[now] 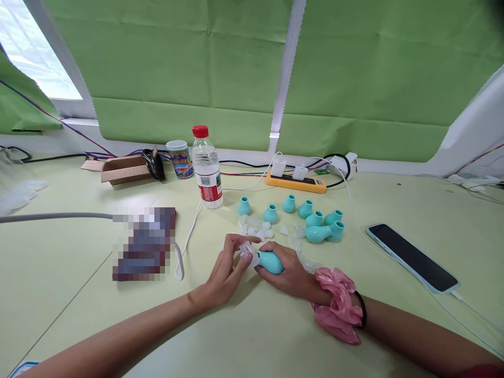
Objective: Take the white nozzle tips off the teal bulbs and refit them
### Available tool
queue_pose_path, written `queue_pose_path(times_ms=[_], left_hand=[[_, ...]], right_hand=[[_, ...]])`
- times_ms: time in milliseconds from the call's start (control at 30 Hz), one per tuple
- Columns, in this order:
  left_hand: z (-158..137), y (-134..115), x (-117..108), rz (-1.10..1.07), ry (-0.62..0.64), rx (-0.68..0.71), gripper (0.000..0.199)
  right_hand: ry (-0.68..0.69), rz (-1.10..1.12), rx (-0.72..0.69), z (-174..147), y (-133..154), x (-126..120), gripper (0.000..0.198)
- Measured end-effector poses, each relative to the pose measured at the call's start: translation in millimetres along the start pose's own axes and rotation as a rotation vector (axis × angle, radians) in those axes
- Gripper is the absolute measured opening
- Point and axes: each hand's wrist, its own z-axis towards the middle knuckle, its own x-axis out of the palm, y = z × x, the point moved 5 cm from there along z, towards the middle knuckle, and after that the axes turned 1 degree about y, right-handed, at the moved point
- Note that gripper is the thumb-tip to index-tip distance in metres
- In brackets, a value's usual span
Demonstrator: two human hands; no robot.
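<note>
My right hand (285,270) is wrapped round a teal rubber bulb (271,262), its neck turned to the left. Between the thumb and fingers of my left hand (226,270) is a clear plastic fitting (248,253), held right at the mouth of that bulb. Whether the fitting is inside the neck or only against it, I cannot tell. Just beyond my hands lie several loose clear plastic pieces (258,227). Behind them stand several more teal bulbs (270,213), mostly upright, and one bulb (318,233) lies on its side.
A water bottle (208,178) with a red cap and a can (180,160) stand at the back left, near an open cardboard box (126,169). An orange power strip (295,182) lies behind the bulbs. At right, a phone (413,257) is on a charging cable.
</note>
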Motion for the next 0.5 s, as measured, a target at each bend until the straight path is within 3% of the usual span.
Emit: queue_pose_path(times_ms=[100, 200, 333, 500], left_hand=[[4.4, 4.1, -4.6, 0.077, -0.05, 0.007, 0.018], [8.1, 5.5, -4.6, 0.075, -0.003, 0.012, 0.027], [8.6, 3.8, -8.3, -0.03, -0.049, -0.036, 0.013], [7.9, 2.8, -4.0, 0.021, 0.077, -0.075, 0.027]], right_hand=[[-0.014, -0.004, 0.04, -0.1, -1.1, -1.2, 0.02], [-0.003, 0.003, 0.042, 0.6, -0.6, -0.7, 0.018], [0.018, -0.014, 0.03, 1.4, 0.6, 0.5, 0.016], [0.067, -0.015, 0.016, 0.2, 0.6, 2.9, 0.018]])
